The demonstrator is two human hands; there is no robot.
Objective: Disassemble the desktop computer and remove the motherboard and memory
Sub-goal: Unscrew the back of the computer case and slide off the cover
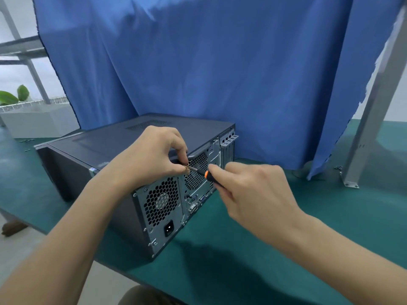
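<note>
A: What do the hands hold?
B: The left hand pinches the screwdriver shaft near its tip; the right hand grips the black-and-orange handle.
A: And the computer?
B: The desktop computer lies flat on the green table, with the top edge of its rear panel at the left fingers.
A: Any writing?
B: 1 sticker on the far corner, too blurred to read.

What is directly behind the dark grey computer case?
A blue cloth curtain hangs behind the dark grey desktop computer case, reaching the green table mat. Anything beyond the curtain is covered.
</note>
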